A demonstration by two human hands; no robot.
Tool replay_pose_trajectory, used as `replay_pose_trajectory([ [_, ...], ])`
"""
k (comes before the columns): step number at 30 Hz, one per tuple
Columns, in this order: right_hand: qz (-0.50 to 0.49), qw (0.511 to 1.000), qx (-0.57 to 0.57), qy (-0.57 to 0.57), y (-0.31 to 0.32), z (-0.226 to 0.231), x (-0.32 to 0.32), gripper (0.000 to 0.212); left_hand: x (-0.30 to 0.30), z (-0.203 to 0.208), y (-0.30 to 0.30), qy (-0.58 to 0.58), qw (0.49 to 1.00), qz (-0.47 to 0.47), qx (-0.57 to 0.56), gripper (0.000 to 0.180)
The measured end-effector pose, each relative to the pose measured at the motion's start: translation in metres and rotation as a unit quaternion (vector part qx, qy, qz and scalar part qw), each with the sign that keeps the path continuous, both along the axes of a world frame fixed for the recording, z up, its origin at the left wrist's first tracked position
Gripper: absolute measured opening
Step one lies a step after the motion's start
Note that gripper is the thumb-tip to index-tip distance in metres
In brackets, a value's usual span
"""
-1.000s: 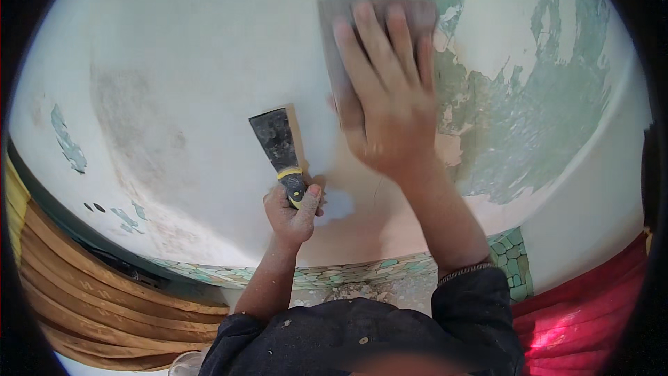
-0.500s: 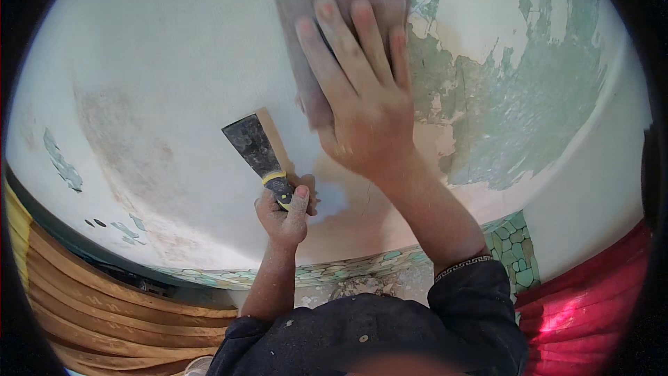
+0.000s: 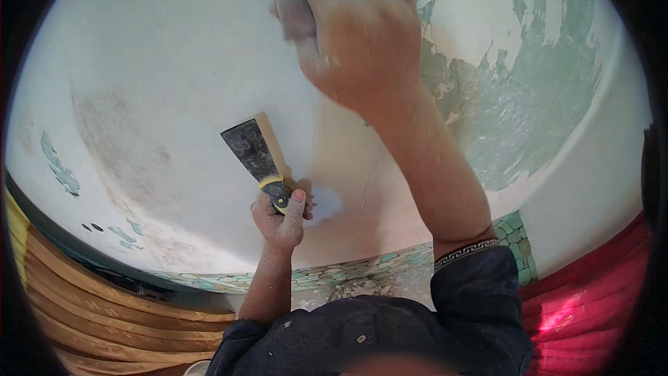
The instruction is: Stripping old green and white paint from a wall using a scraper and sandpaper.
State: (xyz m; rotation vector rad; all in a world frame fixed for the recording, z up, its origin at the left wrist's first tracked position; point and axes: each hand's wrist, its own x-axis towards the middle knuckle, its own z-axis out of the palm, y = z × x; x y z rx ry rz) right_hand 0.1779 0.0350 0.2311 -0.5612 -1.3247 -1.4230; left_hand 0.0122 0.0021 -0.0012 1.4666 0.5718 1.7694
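Observation:
My left hand is closed round the black and yellow handle of a putty knife. The knife's wide dusty blade points up and to the left, in front of the wall. Higher up, my right hand presses a brownish sheet of sandpaper to the wall, fingers stretched along it. What looks like a fingertip shows at the sheet's left edge. The fingertips and upper part of the sheet are cut off by the top of the picture.
Peeling green paint covers the wall on the right, with white patches and cracks. A strip of green stone-pattern tile runs along the bottom. An orange curtain hangs at lower left, a red curtain at lower right.
My right hand has slid up the wall with the sandpaper, partly out of the picture. My left hand and the putty knife have hardly moved.

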Motion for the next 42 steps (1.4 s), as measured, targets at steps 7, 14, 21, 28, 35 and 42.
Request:
replay_pose_trajectory([
  [7,0.057,0.95,-0.285,0.112,-0.033,-0.131,-0.008,0.06,-0.009,-0.002,0.004,0.042,0.999,0.024,0.006,0.022],
  [14,0.032,0.965,-0.25,0.069,-0.028,-0.064,0.017,0.053,-0.013,-0.012,0.007,0.073,0.997,0.025,0.018,0.026],
  [21,0.017,0.981,-0.183,0.062,-0.015,-0.039,0.022,0.053,-0.012,-0.008,0.006,0.063,0.997,0.032,0.025,0.028],
  [28,0.0,0.941,-0.319,0.112,-0.04,-0.151,0.025,0.052,-0.001,0.002,0.002,0.015,0.999,0.028,0.009,0.025],
  [35,0.021,0.966,-0.247,0.068,-0.019,-0.059,0.039,0.052,-0.002,0.001,0.001,0.014,0.999,0.046,0.01,0.026],
  [42,0.057,0.978,-0.194,0.059,-0.018,-0.042,0.041,0.052,-0.002,-0.005,0.004,0.01,0.999,0.039,0.029,0.025],
])
